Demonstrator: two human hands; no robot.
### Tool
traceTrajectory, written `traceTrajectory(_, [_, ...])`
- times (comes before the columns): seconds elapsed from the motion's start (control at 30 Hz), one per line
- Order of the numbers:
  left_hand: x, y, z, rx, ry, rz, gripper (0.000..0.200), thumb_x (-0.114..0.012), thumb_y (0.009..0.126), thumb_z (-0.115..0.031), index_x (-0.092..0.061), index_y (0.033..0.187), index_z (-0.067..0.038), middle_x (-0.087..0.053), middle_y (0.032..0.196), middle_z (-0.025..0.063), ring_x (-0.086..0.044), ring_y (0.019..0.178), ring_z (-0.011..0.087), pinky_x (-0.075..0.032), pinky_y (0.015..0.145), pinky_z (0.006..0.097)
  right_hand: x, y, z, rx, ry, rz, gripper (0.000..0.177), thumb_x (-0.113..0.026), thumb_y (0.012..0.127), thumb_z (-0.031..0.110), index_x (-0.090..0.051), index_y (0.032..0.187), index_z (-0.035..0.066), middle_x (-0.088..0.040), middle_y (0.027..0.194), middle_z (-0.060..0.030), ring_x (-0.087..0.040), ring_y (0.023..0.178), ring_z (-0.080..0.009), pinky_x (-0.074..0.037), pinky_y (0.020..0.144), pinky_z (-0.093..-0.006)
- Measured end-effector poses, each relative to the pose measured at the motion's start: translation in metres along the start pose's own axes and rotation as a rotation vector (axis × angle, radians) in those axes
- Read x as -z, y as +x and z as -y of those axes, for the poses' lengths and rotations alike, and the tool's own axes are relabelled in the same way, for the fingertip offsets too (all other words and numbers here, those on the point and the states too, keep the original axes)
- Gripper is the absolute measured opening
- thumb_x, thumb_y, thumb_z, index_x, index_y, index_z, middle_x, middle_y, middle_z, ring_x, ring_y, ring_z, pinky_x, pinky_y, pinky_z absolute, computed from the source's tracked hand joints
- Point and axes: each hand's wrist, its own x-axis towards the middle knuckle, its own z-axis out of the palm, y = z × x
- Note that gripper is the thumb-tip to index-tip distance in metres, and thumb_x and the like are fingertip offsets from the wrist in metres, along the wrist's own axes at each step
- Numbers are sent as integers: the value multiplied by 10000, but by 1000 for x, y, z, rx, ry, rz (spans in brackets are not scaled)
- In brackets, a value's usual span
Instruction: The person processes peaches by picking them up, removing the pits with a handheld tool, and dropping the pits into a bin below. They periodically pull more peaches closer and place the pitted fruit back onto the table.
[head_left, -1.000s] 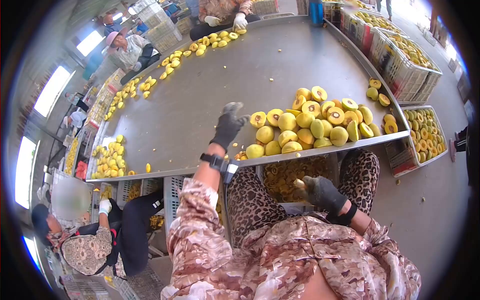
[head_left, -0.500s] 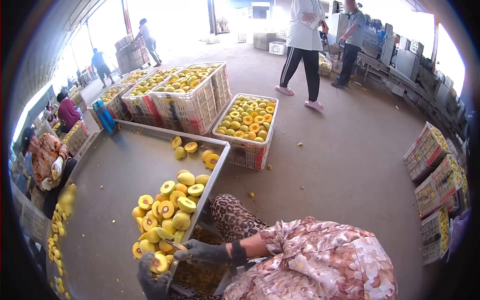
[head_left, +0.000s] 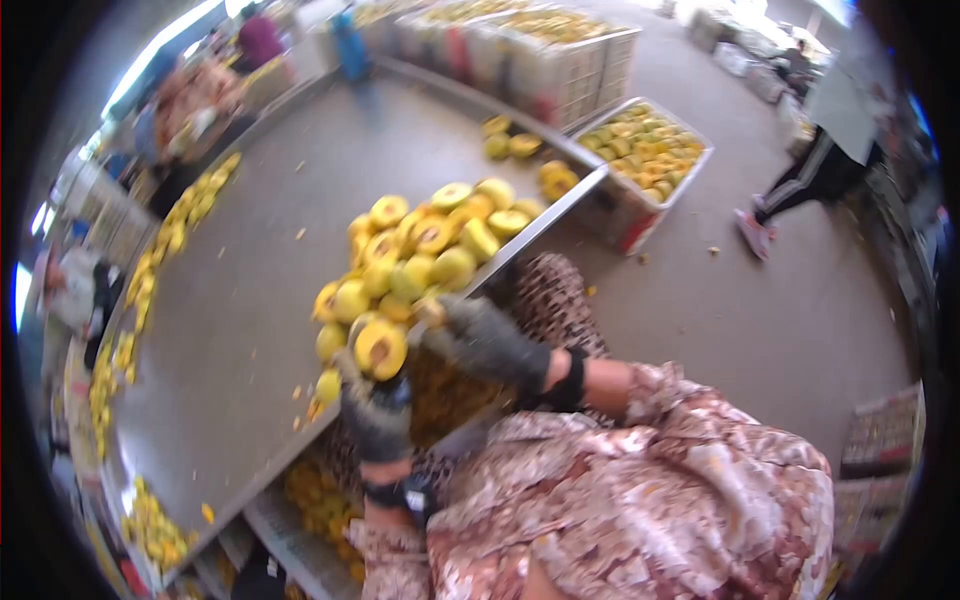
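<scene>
My left hand (head_left: 378, 415), in a dark glove, holds a halved yellow peach (head_left: 380, 348) with its cut face and brown pit turned up. Close by on the right, my right hand (head_left: 485, 340) is gloved too and closed, with a small tan object at its fingertips that blur keeps me from naming. Both hands are at the near edge of a metal table (head_left: 290, 220). A heap of peach halves (head_left: 430, 235) lies on the table just beyond them. Under my hands, a container (head_left: 450, 400) holds yellowish-brown bits.
A crate of peach halves (head_left: 645, 145) stands past the table's right corner, with larger full crates (head_left: 560, 75) behind. A blue bottle (head_left: 350, 48) is on the far rim. More fruit pieces (head_left: 150, 290) line the left edge. A person (head_left: 815, 150) walks at right.
My view has turned, so the table and crates appear shifted right and up. The held peach half now shows its pit face upward, and my hands are farther into view.
</scene>
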Motion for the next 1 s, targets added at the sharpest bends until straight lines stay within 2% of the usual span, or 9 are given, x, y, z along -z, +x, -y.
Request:
traceTrajectory(0.07, [-6, 10, 13, 542, -1175, -154, 456, -517, 1090, -271, -493, 1453, 4, -619, 1333, 161, -651, 1154, 243, -538, 993, 333, -6, -17, -14, -121, 139, 200, 248, -615, 1019, 175, -664, 1159, -23, -712, 967, -100, -613, 907, -130, -522, 818, -334])
traceTrajectory(0.1, [-7, 11, -5, 574, -1192, -107, 455, -463, 1108, -283, -487, 1461, 3, -618, 1326, 153, -639, 1173, 238, -540, 1001, 337, -10, -23, -23, -153, 143, 254, 258, -624, 1017, 181, -665, 1163, -27, -707, 968, -81, -597, 918, -107, -517, 817, -322])
traceTrajectory(0.2, [-4, 3, 20, 39, -94, 47, 485, -404, 1122, -320, -466, 1478, 4, -599, 1339, 146, -612, 1212, 250, -533, 1031, 356, -11, -27, -16, -422, 206, 320, 295, -630, 1007, 194, -654, 1169, -52, -694, 974, -51, -593, 912, -100, -511, 807, -311])
traceTrajectory(0.5, [-16, 8, -8, 209, -392, -59, 491, -365, 1120, -346, -496, 1441, 2, -581, 1347, 153, -601, 1213, 277, -499, 1076, 400, -36, -28, -24, -167, 297, 177, 275, -596, 1019, 189, -654, 1140, -51, -707, 952, -87, -610, 892, -122, -516, 800, -329])
traceTrajectory(0.63, [-18, 12, -17, 424, -983, -135, 467, -358, 1121, -331, -528, 1394, 8, -595, 1314, 156, -601, 1201, 292, -485, 1093, 415, -36, -29, -24, -214, 327, 206, 267, -568, 1039, 178, -647, 1158, -47, -704, 985, -81, -608, 919, -123, -517, 814, -329])
traceTrajectory(0.77, [-28, 12, -5, 359, -1033, -178, 398, -395, 1114, -262, -563, 1353, 9, -608, 1287, 159, -606, 1183, 280, -491, 1068, 392, -37, -36, -20, -196, 434, 225, 278, -535, 1059, 177, -637, 1201, -39, -694, 1061, -53, -601, 969, -115, -515, 858, -306])
traceTrajectory(0.87, [-15, 4, -20, -81, 62, -53, 403, -629, 970, -102, -566, 1349, 20, -635, 1253, 153, -618, 1123, 263, -500, 1006, 372, -39, -37, -20, -34, 293, 178, 229, -535, 1065, 183, -648, 1115, -10, -727, 980, -123, -683, 876, -177, -556, 720, -360])
traceTrajectory(0.93, [-15, 4, -20, -197, 172, -80, 537, -676, 913, -126, -514, 1406, 13, -631, 1242, 169, -619, 1116, 285, -516, 983, 392, -53, -42, -54, 127, 29, 173, 217, -520, 1049, 187, -630, 1087, 4, -692, 1030, -162, -667, 903, -289, -543, 757, -405])
traceTrajectory(1.0, [-37, 5, 8, 42, -474, -188, 437, -633, 977, -196, -523, 1347, 9, -620, 1112, 157, -615, 987, 273, -546, 897, 404, -63, -38, -81, 79, 82, 237, 282, -482, 1068, 249, -616, 1124, 7, -683, 1094, -165, -654, 948, -281, -518, 851, -387])
